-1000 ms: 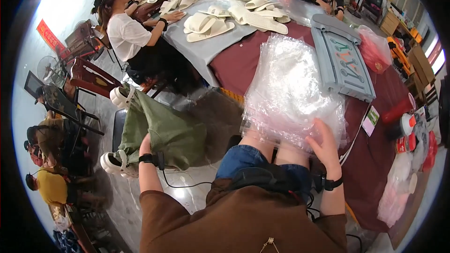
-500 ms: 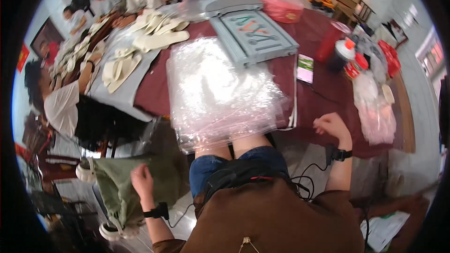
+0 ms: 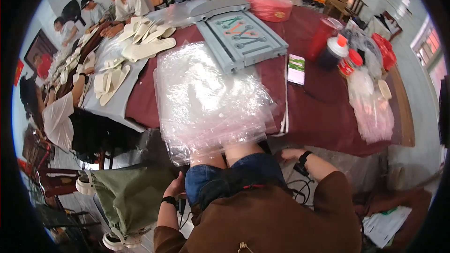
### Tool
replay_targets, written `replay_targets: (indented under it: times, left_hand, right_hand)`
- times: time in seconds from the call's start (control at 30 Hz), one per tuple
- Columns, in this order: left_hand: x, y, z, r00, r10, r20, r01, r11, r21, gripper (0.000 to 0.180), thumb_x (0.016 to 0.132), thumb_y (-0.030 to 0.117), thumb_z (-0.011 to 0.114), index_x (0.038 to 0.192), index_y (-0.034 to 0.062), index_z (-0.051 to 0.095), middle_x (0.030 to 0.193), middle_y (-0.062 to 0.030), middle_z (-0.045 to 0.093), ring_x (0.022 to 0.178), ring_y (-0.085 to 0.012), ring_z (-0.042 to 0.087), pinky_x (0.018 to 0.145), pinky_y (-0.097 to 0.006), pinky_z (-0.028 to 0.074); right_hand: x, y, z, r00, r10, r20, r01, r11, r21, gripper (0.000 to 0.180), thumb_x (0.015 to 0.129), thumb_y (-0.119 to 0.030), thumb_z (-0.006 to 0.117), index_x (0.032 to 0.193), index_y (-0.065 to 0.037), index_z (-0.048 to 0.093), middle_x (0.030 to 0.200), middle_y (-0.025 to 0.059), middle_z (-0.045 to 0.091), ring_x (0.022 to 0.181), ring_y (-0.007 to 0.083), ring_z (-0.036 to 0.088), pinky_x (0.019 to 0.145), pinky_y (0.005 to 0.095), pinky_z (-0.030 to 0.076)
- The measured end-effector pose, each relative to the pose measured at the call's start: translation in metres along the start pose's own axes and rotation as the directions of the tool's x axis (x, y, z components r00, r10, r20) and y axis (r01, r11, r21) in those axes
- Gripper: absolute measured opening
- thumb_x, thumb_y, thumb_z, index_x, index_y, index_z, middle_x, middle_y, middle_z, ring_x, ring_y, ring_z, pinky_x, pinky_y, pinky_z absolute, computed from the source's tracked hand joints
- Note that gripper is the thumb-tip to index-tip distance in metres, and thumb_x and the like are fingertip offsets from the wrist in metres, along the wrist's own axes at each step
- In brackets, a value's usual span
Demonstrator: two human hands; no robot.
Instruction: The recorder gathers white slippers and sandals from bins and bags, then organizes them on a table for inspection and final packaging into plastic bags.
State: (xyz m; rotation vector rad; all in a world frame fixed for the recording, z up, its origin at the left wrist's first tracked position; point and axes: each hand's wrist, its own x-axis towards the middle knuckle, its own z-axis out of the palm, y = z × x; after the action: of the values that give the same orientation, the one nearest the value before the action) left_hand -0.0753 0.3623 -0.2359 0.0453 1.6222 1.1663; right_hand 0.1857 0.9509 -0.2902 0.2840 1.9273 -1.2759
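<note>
Left hand (image 3: 175, 185), now away from the olive-green draped fabric (image 3: 129, 192), beside blue denim shorts (image 3: 202, 179); right hand (image 3: 291, 153), now lowered at their other side; both grips (fingers partly hidden) indiscernible; clear, glossy plastic sheets (image 3: 211, 98) lie stacked, untouched, overhanging the maroon-clothed bench (image 3: 328, 122); handling seems paused.

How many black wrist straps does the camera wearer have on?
2: the left wrist strap, just behind the left hand, and the right wrist strap, just behind the right hand. No others show.
</note>
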Motion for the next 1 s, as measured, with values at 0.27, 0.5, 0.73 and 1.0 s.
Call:
replay_targets:
  times: [0.27,0.5,0.73,1.0]
  left_hand:
    - [-0.01,0.027,-0.009,0.972,-0.214,-0.101,0.168,0.925,-0.341,0.027,0.09,0.02,0.055,0.111,0.0059,0.063,0.103,-0.0137,0.067,0.091,-0.0237,0.064,0.078,-0.037,0.051]
    - [0.033,0.073,-0.004,0.969,-0.156,-0.192,0.143,0.987,-0.076,0.029,0.089,0.024,0.056,0.111,0.0069,0.063,0.104,-0.0145,0.067,0.094,-0.0255,0.064,0.079,-0.038,0.051]
    - [0.028,0.028,-0.015,0.958,0.092,-0.272,-0.02,0.967,0.255,0.032,0.088,0.029,0.056,0.111,0.0078,0.064,0.105,-0.0153,0.066,0.097,-0.0272,0.063,0.08,-0.039,0.052]
    - [0.033,0.041,-0.021,0.949,0.23,-0.215,-0.058,0.799,0.598,0.035,0.087,0.034,0.056,0.111,0.0088,0.065,0.106,-0.0162,0.066,0.101,-0.0292,0.062,0.081,-0.04,0.052]
  right_hand:
    - [-0.023,-0.14,-0.017,0.93,0.348,0.123,-0.339,0.674,0.657,0.045,0.091,-0.014,0.054,0.134,-0.003,0.046,0.127,0.0077,0.054,0.114,0.0212,0.052,0.097,0.0341,0.043]
    - [0.008,-0.169,-0.086,0.958,0.284,0.042,-0.245,0.733,0.635,0.043,0.092,-0.018,0.053,0.131,-0.002,0.048,0.126,0.009,0.055,0.114,0.0224,0.053,0.098,0.034,0.041]
    - [-0.003,-0.162,-0.098,0.975,0.122,-0.187,0.001,0.836,0.549,0.042,0.093,-0.021,0.052,0.129,0.0,0.05,0.125,0.0102,0.056,0.115,0.0237,0.053,0.098,0.0338,0.04]
    - [-0.044,-0.095,-0.029,0.948,0.07,-0.311,0.008,0.97,0.243,0.039,0.092,-0.02,0.05,0.125,0.0,0.053,0.124,0.0135,0.057,0.115,0.025,0.053,0.096,0.0342,0.04]
